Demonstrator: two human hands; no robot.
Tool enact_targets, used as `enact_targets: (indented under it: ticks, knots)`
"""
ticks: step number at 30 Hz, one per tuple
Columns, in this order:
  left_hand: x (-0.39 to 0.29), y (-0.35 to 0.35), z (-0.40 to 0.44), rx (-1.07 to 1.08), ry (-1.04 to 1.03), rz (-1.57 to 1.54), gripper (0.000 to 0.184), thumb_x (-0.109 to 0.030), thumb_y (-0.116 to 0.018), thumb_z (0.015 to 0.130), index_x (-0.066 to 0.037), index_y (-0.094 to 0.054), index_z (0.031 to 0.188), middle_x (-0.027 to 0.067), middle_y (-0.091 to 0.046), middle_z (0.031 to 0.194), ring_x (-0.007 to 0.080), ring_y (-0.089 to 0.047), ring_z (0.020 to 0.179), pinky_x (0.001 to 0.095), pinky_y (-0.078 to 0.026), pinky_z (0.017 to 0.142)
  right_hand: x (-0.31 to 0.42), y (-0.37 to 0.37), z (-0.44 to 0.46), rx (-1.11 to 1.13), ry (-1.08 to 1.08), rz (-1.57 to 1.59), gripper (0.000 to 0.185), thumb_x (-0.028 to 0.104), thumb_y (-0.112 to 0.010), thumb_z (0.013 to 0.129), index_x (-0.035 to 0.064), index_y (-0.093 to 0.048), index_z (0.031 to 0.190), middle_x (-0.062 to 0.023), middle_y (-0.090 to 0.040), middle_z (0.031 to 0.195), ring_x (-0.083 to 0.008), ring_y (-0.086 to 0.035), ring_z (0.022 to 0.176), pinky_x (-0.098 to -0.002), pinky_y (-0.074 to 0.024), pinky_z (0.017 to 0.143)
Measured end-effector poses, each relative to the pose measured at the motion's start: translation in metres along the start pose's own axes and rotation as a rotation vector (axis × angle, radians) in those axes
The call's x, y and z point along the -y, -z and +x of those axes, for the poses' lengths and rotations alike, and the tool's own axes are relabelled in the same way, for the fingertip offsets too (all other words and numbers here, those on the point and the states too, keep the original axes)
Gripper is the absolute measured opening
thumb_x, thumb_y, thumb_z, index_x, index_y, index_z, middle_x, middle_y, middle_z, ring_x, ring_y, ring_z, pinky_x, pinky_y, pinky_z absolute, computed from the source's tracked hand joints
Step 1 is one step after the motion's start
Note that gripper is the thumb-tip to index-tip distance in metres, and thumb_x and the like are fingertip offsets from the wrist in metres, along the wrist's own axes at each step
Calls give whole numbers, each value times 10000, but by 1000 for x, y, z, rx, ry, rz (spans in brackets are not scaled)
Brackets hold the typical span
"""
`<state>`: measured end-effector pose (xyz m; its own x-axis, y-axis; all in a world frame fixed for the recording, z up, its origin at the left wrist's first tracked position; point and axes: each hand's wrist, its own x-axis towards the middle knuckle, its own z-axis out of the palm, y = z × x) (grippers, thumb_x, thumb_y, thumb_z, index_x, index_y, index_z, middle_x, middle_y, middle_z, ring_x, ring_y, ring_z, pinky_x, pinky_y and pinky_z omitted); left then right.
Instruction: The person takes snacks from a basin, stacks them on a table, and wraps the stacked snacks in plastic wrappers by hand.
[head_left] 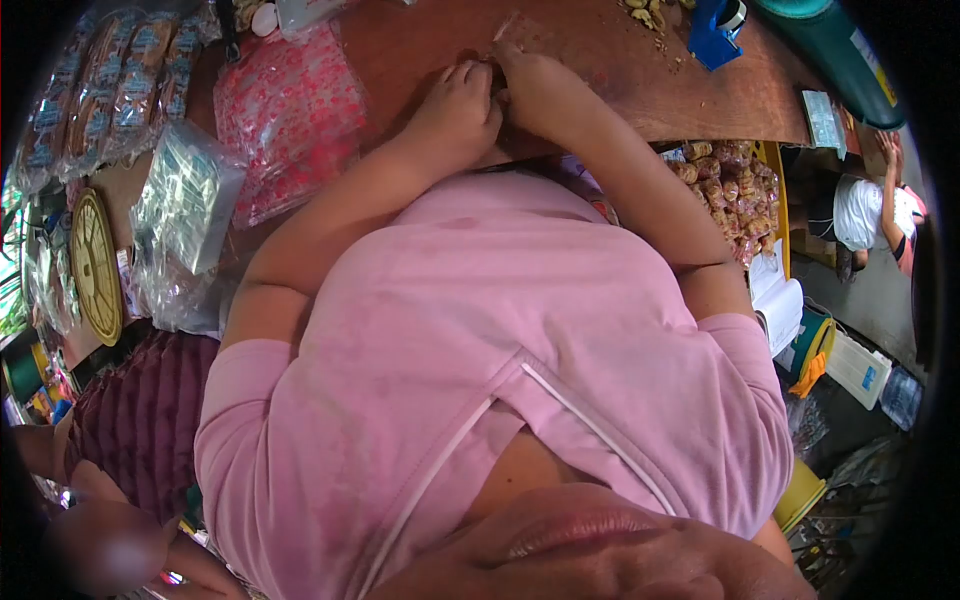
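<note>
My left hand (462,112) rests at the near edge of the brown wooden table, its fingers curled in. Right beside it, almost touching, is my right hand (543,90), with its fingers bent and drawn together. A small piece of clear plastic (520,28) shows just past my right fingertips. Whatever lies between the two hands is hidden by the fingers. To the left of my left hand lies a stack of clear plastic bags with a red print (290,120).
Packed brown snacks (140,75) and a bundle of clear bags (190,200) lie left. A blue tape dispenser (715,35) and a green container (840,55) stand right. Wrapped snacks (730,190) fill a yellow-edged container below the tabletop. Other people (865,210) are at both sides.
</note>
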<state>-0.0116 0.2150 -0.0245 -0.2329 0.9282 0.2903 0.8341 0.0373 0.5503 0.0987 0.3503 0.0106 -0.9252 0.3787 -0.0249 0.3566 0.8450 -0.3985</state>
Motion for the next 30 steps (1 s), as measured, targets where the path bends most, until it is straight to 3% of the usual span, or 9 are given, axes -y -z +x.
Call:
enact_targets:
  ticks: [3, 9, 12, 15, 18, 21, 22, 25, 30]
  knots:
    - [1, -11, -2, -57, -56, 38, 359, -188, -644, 920, 20, -584, 1205, 228, -586, 1190, 435, -556, 1120, 539, -448, 990, 6, 24, -16, 85, 5, 190, 623, 93, -655, 846, -6, -500, 1441, -280, -722, 1083, -446, -697, 1000, -503, -554, 895]
    - [-16, 1, 5, 9, 17, 216, 480, -340, -720, 850, -12, -616, 1185, 168, -592, 1230, 362, -532, 1192, 577, -402, 987, -30, 10, -28, 64, 106, 788, 719, -2, -625, 852, -29, -390, 1531, -249, -618, 1375, -348, -586, 1318, -406, -475, 1086]
    - [-28, 8, 10, 62, 40, 300, 561, -387, -764, 798, -31, -617, 1206, 136, -589, 1254, 349, -513, 1223, 581, -396, 990, -39, 9, -29, 216, 4, 1308, 843, -106, -525, 797, -1, -265, 1592, -151, -348, 1612, -258, -399, 1476, -356, -404, 1161]
    - [-32, 8, 17, 117, 101, 315, 569, -359, -783, 780, -67, -616, 1239, 128, -571, 1296, 366, -486, 1256, 589, -405, 990, -38, 3, -33, 141, -15, 1474, 882, -138, -481, 764, 11, -244, 1600, -146, -341, 1613, -241, -382, 1487, -359, -408, 1160]
    - [-32, 4, 21, 96, 110, 310, 537, -375, -781, 785, -93, -647, 1221, 127, -575, 1293, 363, -489, 1257, 590, -407, 995, -35, 9, -48, 106, -60, 1406, 817, -99, -573, 816, 22, -305, 1577, -136, -429, 1558, -246, -421, 1465, -377, -435, 1129]
    - [-29, 2, 18, 49, 92, 302, 474, -400, -771, 800, -120, -683, 1173, 122, -592, 1270, 364, -498, 1250, 592, -412, 996, -42, 8, -75, -104, 165, 636, 697, 7, -707, 866, 27, -434, 1506, -152, -521, 1474, -268, -523, 1372, -383, -480, 1045]
    - [-29, 3, 18, 54, 99, 300, 458, -413, -768, 806, -128, -691, 1156, 119, -597, 1263, 365, -501, 1248, 593, -414, 994, -36, 13, -85, -187, 156, 452, 570, 164, -795, 858, 63, -579, 1376, -184, -612, 1335, -339, -611, 1235, -429, -486, 1062]
    - [-24, 0, 19, 84, 104, 286, 477, -488, -751, 822, -129, -702, 1132, 98, -611, 1237, 341, -508, 1229, 583, -393, 1000, -54, -12, -98, -276, 57, 197, 381, 220, -794, 865, 67, -683, 1196, -166, -668, 1217, -376, -629, 1113, -465, -500, 979]
    - [-22, 1, 17, 47, 50, 274, 470, -530, -735, 840, -140, -707, 1102, 80, -620, 1217, 333, -514, 1208, 578, -381, 990, -67, -6, -88, -370, 212, 111, 185, 241, -744, 903, 83, -744, 1000, -145, -709, 1093, -378, -628, 1054, -483, -478, 968]
